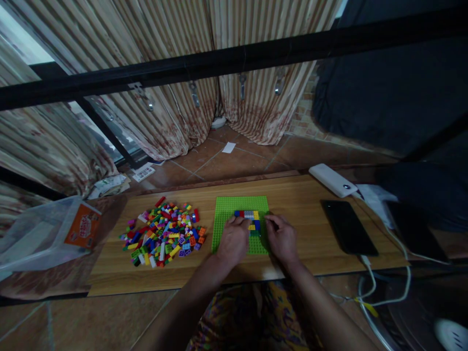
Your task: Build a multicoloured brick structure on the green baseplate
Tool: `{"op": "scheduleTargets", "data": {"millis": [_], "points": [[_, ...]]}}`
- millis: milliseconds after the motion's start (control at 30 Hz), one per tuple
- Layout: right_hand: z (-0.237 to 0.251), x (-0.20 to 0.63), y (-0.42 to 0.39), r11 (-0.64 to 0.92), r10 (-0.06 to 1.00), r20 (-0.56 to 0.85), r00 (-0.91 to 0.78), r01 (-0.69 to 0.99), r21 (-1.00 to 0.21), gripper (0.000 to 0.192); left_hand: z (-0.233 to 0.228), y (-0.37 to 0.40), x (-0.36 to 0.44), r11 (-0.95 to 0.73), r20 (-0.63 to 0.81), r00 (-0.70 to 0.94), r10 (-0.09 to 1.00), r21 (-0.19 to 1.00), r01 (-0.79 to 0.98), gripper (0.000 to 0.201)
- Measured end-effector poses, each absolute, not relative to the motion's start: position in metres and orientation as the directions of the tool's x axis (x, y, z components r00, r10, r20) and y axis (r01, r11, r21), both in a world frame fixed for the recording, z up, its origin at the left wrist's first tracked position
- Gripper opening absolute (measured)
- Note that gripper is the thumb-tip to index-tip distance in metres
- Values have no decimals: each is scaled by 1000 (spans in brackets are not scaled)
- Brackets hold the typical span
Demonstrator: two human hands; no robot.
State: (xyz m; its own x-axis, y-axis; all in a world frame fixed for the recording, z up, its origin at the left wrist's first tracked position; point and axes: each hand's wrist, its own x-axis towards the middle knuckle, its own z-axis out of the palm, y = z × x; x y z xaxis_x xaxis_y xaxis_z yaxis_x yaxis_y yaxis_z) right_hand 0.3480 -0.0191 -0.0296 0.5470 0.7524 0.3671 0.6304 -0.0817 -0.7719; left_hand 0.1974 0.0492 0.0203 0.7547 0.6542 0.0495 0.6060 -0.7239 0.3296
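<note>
A light green building-brick baseplate (224,207) lies on a wooden board. Joined toy bricks (249,214) stand on it, blue, red, grey, white and yellow along the far row, with more blue, yellow and green ones nearer me. My left hand (235,240) rests over the plate's left half, its fingers bent and closed at the bricks' left side. At the plate's right edge, my right hand (282,239) has its fingers curled in a pinch close to the blue bricks. Whatever either set of fingertips holds is hidden or too small to make out.
Loose colourful bricks (164,234) are heaped left of the plate. A clear plastic box (44,234) with an orange label stands at far left. On the right are a white power bank (332,179), a black phone (348,227), another dark device (417,231) and white cables (397,239).
</note>
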Motion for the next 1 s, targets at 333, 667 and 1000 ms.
{"op": "scheduleTargets", "data": {"millis": [333,667,1000], "points": [[-30,348,-20,-75,760,364,538,629,-774,28,14,33,187,-721,99,731,675,298,626,36],[-30,344,-18,-95,792,376,481,705,-702,31,-3,19,179,-765,81,775,627,250,593,46],[-33,344,-17,-102,823,366,434,747,-657,33,11,19,190,-792,6,801,599,154,591,41]]}}
